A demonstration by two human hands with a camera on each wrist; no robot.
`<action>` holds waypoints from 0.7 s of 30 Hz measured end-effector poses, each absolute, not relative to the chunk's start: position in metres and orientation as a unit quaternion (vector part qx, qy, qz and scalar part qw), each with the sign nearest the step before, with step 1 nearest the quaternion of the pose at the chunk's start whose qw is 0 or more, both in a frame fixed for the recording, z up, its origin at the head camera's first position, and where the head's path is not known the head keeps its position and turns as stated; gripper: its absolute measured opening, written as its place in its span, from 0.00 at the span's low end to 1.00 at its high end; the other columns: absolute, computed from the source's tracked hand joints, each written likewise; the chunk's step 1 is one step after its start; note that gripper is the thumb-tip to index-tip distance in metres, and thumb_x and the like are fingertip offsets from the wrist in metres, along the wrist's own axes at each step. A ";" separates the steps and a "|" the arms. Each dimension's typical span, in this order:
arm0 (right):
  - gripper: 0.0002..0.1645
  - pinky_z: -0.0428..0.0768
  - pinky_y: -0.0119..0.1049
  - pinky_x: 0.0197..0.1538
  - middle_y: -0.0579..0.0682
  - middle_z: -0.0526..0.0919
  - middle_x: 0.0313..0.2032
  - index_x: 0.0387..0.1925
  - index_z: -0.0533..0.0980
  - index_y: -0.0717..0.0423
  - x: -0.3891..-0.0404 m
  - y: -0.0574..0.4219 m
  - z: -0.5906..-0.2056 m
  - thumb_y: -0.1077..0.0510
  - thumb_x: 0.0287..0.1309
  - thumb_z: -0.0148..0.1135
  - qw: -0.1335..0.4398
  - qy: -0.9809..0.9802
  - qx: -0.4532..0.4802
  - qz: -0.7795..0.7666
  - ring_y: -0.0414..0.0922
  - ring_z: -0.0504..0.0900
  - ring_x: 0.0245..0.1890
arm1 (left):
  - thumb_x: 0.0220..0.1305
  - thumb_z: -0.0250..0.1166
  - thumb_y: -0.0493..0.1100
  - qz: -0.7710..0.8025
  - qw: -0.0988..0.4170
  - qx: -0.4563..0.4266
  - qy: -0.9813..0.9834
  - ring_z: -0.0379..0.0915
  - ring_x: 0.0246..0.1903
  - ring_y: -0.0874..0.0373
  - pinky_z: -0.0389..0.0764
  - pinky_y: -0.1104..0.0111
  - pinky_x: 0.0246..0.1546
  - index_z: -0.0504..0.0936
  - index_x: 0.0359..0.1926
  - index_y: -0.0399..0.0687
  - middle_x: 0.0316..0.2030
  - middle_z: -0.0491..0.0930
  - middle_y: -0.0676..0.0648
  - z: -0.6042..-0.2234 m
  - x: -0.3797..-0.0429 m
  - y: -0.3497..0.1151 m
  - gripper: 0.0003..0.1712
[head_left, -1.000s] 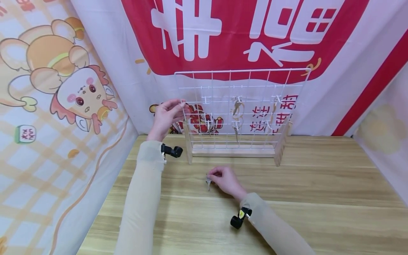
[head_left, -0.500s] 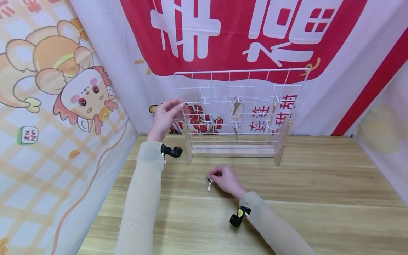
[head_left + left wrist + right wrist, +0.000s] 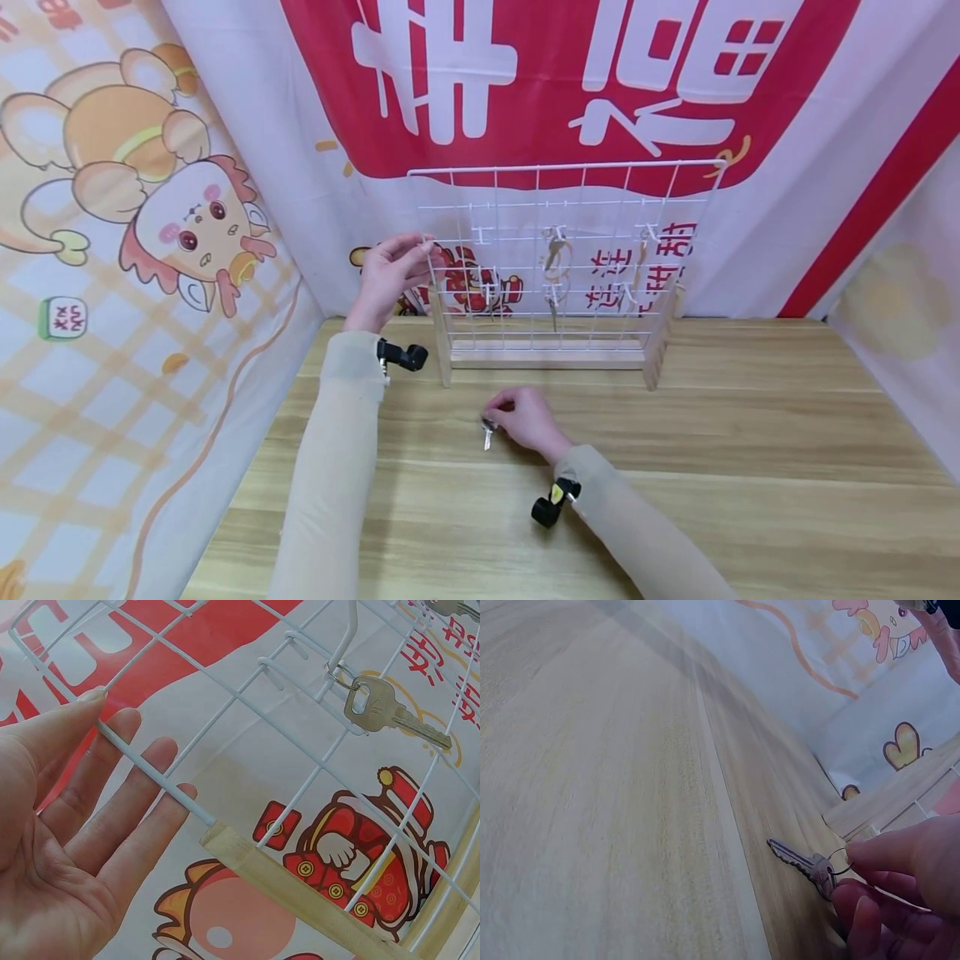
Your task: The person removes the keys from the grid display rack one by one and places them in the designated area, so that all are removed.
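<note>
My left hand [image 3: 392, 273] holds the left edge of a white wire grid rack [image 3: 150, 771], thumb in front and fingers behind the wire. Low over the table in front of the rack, my right hand [image 3: 525, 419] pinches a small key ring [image 3: 841, 862] between thumb and fingers. From that ring a silver key [image 3: 801, 860] points away from the fingertips; in the head view the same key [image 3: 487, 437] hangs downward. Another key [image 3: 386, 709] hangs by its ring from a white hook on the rack's left part.
Wooden feet and a wooden bar [image 3: 547, 363] support the rack on the wood-grain table [image 3: 750, 417]. Further keys [image 3: 555, 250] hang on hooks at its middle and right. The upper left hook [image 3: 482, 236] bears nothing visible. Printed cloth [image 3: 322, 167] closes off the back and sides.
The key below my right hand has turned on its ring, and that hand has shifted slightly left. My left hand keeps its place at the rack's edge.
</note>
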State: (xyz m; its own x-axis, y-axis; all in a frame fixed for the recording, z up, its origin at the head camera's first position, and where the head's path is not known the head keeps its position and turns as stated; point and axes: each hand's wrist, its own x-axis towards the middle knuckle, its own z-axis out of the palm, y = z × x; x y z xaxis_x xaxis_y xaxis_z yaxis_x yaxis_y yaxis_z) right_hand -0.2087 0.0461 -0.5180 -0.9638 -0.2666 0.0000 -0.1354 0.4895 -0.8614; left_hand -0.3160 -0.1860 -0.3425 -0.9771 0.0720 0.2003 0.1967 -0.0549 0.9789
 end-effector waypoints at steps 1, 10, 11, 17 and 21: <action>0.04 0.80 0.34 0.34 0.41 0.84 0.28 0.33 0.87 0.55 -0.209 0.045 -0.518 0.59 0.61 0.73 0.062 0.862 -0.120 -0.488 0.39 0.78 0.28 | 0.68 0.70 0.50 -0.722 0.043 -0.099 -0.684 0.84 0.48 0.45 0.84 0.58 0.53 0.83 0.58 0.44 0.53 0.82 0.34 -0.343 -0.316 -0.186 0.22; 0.10 0.85 0.39 0.29 0.47 0.86 0.31 0.44 0.85 0.61 -0.210 0.050 -0.516 0.60 0.62 0.72 0.086 0.823 -0.108 -0.552 0.47 0.83 0.26 | 0.69 0.70 0.48 -0.727 0.045 -0.104 -0.678 0.85 0.47 0.46 0.86 0.59 0.49 0.83 0.56 0.44 0.50 0.84 0.36 -0.343 -0.317 -0.184 0.20; 0.12 0.86 0.42 0.28 0.49 0.87 0.31 0.46 0.85 0.63 -0.210 0.052 -0.513 0.61 0.62 0.72 0.087 0.812 -0.107 -0.567 0.50 0.84 0.26 | 0.69 0.70 0.48 -0.726 0.045 -0.104 -0.678 0.85 0.47 0.46 0.86 0.59 0.49 0.83 0.57 0.43 0.51 0.83 0.35 -0.343 -0.317 -0.184 0.21; 0.15 0.88 0.52 0.38 0.49 0.88 0.38 0.48 0.85 0.59 -0.209 0.064 -0.474 0.60 0.60 0.74 0.050 0.783 -0.102 -0.611 0.60 0.86 0.35 | 0.68 0.70 0.49 -0.726 0.042 -0.097 -0.680 0.84 0.48 0.45 0.85 0.58 0.51 0.82 0.58 0.42 0.52 0.83 0.35 -0.342 -0.316 -0.185 0.23; 0.17 0.87 0.42 0.46 0.48 0.88 0.43 0.50 0.84 0.54 -0.206 0.077 -0.439 0.57 0.59 0.75 0.004 0.776 -0.104 -0.622 0.50 0.86 0.41 | 0.68 0.70 0.49 -0.728 0.039 -0.098 -0.677 0.84 0.48 0.44 0.84 0.58 0.52 0.80 0.60 0.39 0.54 0.81 0.33 -0.341 -0.315 -0.185 0.25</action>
State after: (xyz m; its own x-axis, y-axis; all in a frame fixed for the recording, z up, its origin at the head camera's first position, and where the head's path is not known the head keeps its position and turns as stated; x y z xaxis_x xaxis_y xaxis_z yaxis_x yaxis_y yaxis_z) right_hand -0.2057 0.0765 -0.4394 -0.9782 -0.1665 0.1244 -0.1577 0.2044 -0.9661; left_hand -0.3154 -0.1854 -0.3415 -0.9777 0.0757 0.1961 0.1902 -0.0789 0.9786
